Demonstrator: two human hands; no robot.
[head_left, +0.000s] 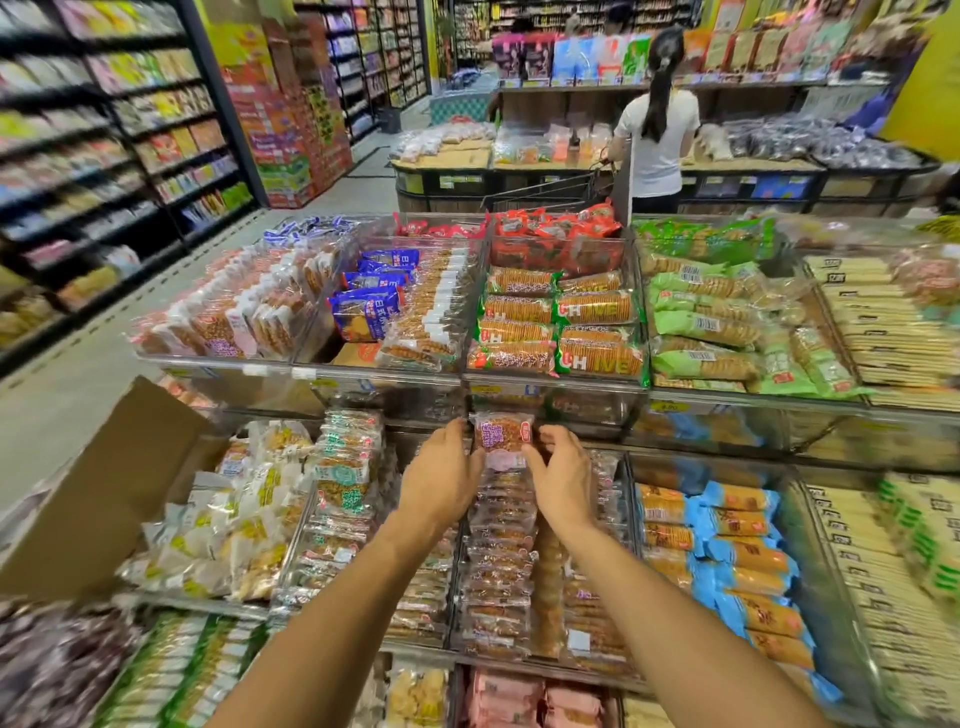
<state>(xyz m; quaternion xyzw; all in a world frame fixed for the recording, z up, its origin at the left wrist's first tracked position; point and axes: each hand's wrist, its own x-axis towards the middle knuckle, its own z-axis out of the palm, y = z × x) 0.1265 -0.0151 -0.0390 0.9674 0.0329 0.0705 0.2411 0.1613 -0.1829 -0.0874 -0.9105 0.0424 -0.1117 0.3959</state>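
Both left hand (441, 480) and right hand (563, 478) pinch an upright clear packet (503, 436), purple-labelled, between curled fingers (456, 434).

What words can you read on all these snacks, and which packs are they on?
"HIVE": white letters on the green-ended cracker packs; anything before the H is unclear.
The snack packet held between the left hand and the right hand: purple label, too blurred to read.
The blue packs: white characters, too blurred to read.
The yellow price tags: too blurred to read.
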